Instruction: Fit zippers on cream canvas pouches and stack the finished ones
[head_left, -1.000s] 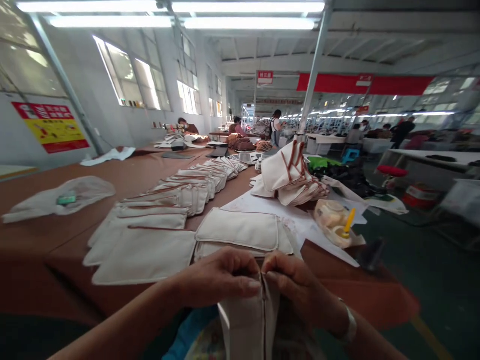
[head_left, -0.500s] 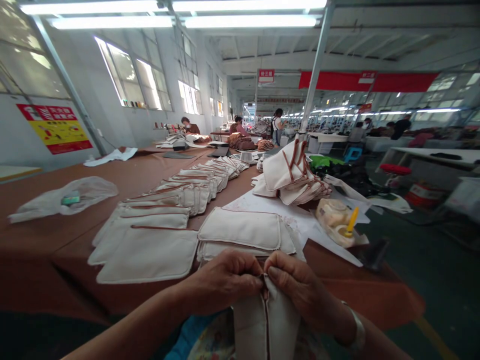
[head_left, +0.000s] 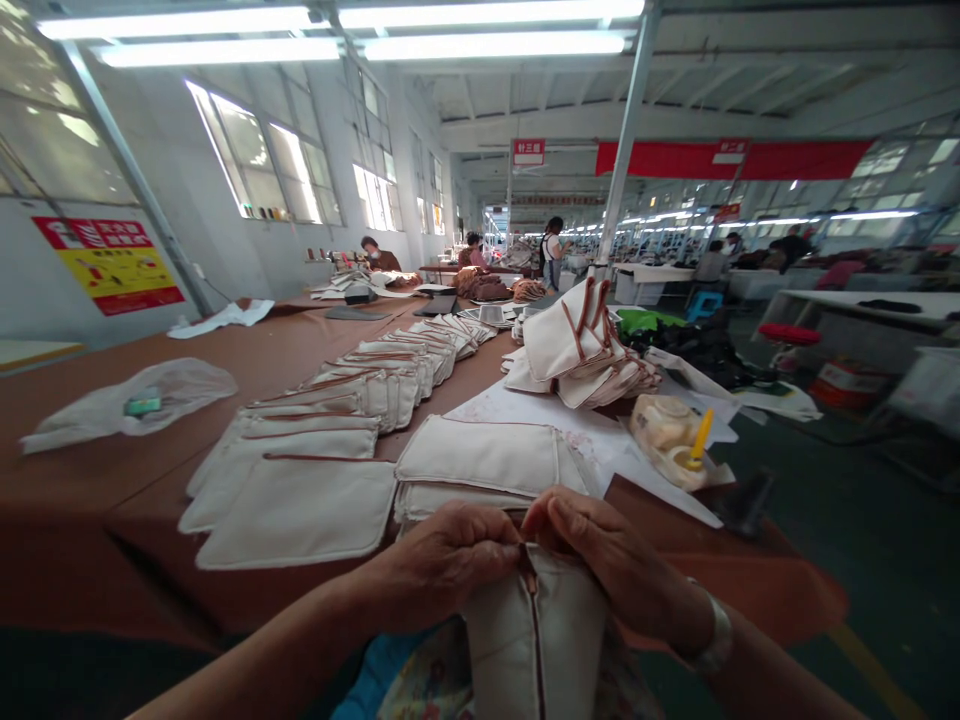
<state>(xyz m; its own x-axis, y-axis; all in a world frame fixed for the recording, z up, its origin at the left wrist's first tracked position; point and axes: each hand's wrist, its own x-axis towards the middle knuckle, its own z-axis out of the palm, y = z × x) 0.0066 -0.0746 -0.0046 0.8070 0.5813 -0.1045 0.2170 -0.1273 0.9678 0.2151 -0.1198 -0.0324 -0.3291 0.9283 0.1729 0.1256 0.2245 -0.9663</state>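
Observation:
Between my hands, over my lap, hangs a white fabric pouch (head_left: 499, 650) with a brown-edged slit running down its middle. My left hand (head_left: 457, 555) pinches its top edge left of the slit. Fingers curled, my right hand (head_left: 611, 560) grips the top edge on the other side; its fingertips are partly hidden behind the cloth. Just beyond my hands lies a small stack of white pouches (head_left: 480, 455) on the table. To its left, a long overlapping row of white pouches (head_left: 300, 510) with brown edging runs away from me.
A brown-covered table (head_left: 97, 480) spreads ahead. On it are a plastic bag (head_left: 180, 385) at left, a heap of white pouches (head_left: 562, 335) on white paper, and a glue container (head_left: 664, 425) with a yellow-handled tool (head_left: 701, 438) at right. Several people work farther back.
My right hand has shifted slightly and its fingers now reach farther over the pouch's top edge. The slit's top has spread a little wider. My left hand keeps its pinch.

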